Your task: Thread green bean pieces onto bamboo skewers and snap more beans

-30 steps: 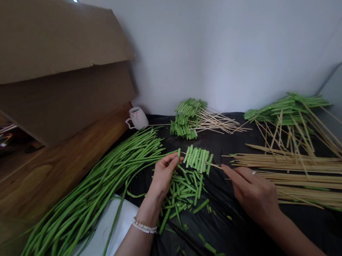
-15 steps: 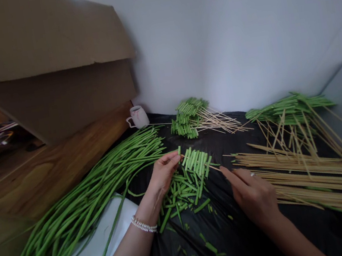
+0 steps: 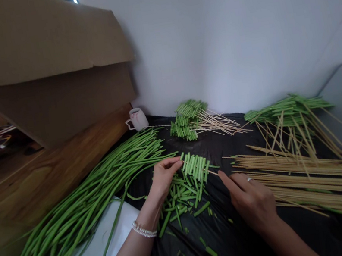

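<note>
My right hand [image 3: 253, 197] is closed on the bare end of a wooden skewer [image 3: 213, 173], thumb and index finger gripping it. Cut green bean pieces [image 3: 195, 165] sit side by side across that skewer. At its far left end, my left hand [image 3: 165, 174] pinches the outermost bean piece between thumb and fingertips; the skewer's tip is hidden there. Below the skewer lies a loose heap of cut bean pieces [image 3: 182, 198] on black plastic sheeting [image 3: 237, 248].
Long whole beans [image 3: 102, 187] lie at left, partly over a white board [image 3: 109, 230]. Bare skewers [image 3: 310, 179] spread at right. Filled skewers are piled at the back [image 3: 189, 118] and back right [image 3: 289, 108]. A mug [image 3: 137, 119] stands near a cardboard box [image 3: 64, 97].
The bean piece at my left fingertips has moved right along the skewer, up against the row. Both hands stay in nearly the same place; the view has shifted slightly.
</note>
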`<state>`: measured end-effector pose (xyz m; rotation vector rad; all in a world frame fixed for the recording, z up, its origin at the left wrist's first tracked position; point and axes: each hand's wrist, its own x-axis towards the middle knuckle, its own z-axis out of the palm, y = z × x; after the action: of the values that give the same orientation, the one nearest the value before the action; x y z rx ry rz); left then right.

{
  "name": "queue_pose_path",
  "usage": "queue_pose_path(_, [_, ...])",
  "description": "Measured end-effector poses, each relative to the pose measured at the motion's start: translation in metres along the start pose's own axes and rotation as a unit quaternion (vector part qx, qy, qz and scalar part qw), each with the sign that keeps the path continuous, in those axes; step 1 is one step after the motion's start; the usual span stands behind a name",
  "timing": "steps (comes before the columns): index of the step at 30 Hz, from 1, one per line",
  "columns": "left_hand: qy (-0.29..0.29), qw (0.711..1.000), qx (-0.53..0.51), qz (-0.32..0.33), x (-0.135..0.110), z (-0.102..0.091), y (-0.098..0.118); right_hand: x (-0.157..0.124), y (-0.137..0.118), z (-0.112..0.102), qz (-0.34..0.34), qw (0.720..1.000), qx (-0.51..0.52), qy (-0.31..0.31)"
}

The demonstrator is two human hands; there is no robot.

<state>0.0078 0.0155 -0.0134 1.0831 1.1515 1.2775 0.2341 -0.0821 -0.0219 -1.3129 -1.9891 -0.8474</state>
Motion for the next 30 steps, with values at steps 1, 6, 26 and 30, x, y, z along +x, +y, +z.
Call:
queue_pose_path(1, [0.0,1.0,0.005,0.006,0.0,0.0,0.0,0.0,0.0,0.001,-0.001,1.0,0.003,0.0])
queue_pose_path(6, [-0.043,0.996,-0.065,-0.044,0.002,-0.005,0.002,0.0,-0.001,0.0,0.014,1.0,0.024,0.008])
queue_pose_path(26, [-0.117,0.977,-0.122,-0.133,-0.009,0.003,0.007,0.003,-0.008,-0.003,0.021,0.998,0.042,0.028])
queue_pose_path(30, [-0.124,0.976,-0.116,-0.139,-0.01,0.004,0.008,0.002,-0.008,-0.004,0.013,0.999,0.039,0.018])
